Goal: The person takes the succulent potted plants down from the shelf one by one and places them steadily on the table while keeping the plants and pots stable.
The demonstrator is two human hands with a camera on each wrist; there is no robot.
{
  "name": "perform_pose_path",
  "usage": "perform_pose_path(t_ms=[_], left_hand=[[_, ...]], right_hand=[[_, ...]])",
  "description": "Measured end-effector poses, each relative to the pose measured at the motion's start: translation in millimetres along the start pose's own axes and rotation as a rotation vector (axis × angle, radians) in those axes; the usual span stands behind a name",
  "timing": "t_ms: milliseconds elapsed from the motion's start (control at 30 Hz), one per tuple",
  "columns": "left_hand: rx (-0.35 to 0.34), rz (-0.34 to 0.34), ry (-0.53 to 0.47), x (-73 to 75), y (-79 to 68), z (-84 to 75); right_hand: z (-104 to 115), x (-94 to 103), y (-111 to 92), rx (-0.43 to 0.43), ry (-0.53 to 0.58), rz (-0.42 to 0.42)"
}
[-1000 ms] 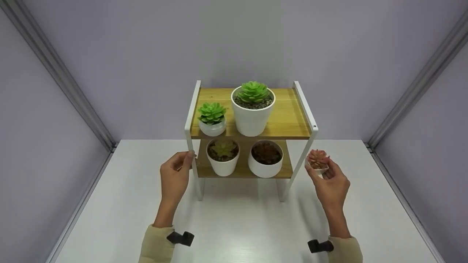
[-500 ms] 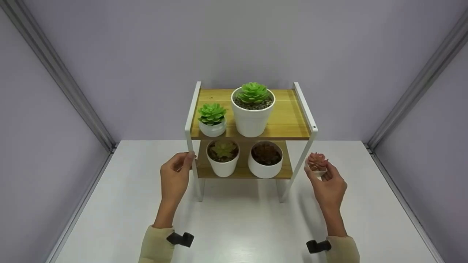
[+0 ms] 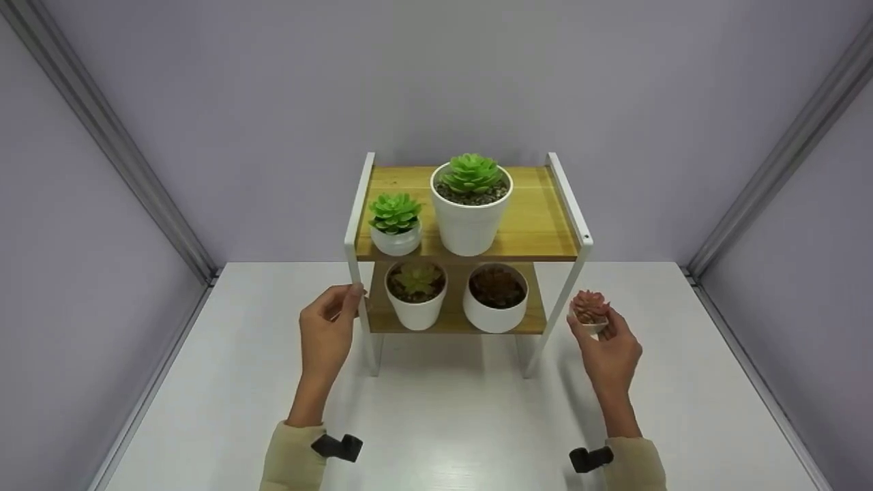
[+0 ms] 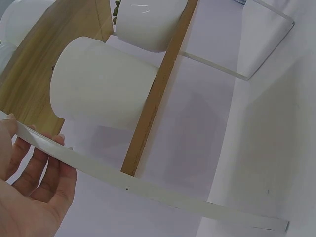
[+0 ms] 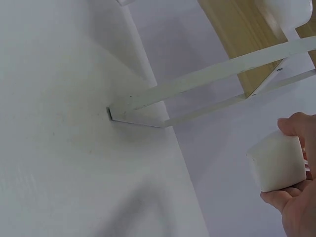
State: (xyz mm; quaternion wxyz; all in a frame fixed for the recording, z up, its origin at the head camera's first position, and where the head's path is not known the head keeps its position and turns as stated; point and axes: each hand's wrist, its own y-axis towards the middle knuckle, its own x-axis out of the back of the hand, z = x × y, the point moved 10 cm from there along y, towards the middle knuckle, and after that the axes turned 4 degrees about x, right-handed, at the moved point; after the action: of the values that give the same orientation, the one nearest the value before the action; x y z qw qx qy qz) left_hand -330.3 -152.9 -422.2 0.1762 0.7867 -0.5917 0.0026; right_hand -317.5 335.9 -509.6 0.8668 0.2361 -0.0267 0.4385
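A small white pot with a pink succulent (image 3: 589, 307) is held between the thumb and fingers of my right hand (image 3: 611, 351), just right of the two-tier shelf. The right wrist view shows the white pot (image 5: 277, 162) in that hand, above the table. My left hand (image 3: 329, 331) grips the left front leg of the white-framed shelf (image 3: 352, 225), fingers and thumb on either side of the white bar (image 4: 89, 165) in the left wrist view. On the top board sit a small green succulent (image 3: 395, 221) and a bigger potted one (image 3: 472, 211).
On the lower board stand a pot with a yellowish-green succulent (image 3: 417, 303) and a pot with a dark reddish one (image 3: 496, 303). The shelf stands on a white table (image 3: 436, 416) with grey walls at the back and both sides.
My right hand has moved slightly down and to the left with the pink succulent. The left hand stays on the shelf leg, and the other pots have not moved.
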Motion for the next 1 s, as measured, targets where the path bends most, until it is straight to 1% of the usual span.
perform_pose_path(t_ms=[167,400,667,867,1000], left_hand=[[-0.004,0.0,-0.006,0.4,-0.4,-0.2],[-0.019,0.01,-0.026,-0.4,-1.4,-1.0],[-0.003,0.012,-0.016,-1.5,-1.3,-0.6],[-0.016,0.002,-0.009,0.1,-1.2,-2.3],[-0.008,0.001,-0.01,-0.1,-1.5,-1.0]], right_hand=[[-11,-3.0,-1,-0.02,-0.005,0.003],[-24,-6.7,-1,-0.021,-0.079,0.006],[-36,-11.2,0,-0.048,-0.086,-0.001],[-51,-19.8,-2,-0.115,-0.101,0.03],[-61,-23.7,-3,-0.164,-0.114,0.047]])
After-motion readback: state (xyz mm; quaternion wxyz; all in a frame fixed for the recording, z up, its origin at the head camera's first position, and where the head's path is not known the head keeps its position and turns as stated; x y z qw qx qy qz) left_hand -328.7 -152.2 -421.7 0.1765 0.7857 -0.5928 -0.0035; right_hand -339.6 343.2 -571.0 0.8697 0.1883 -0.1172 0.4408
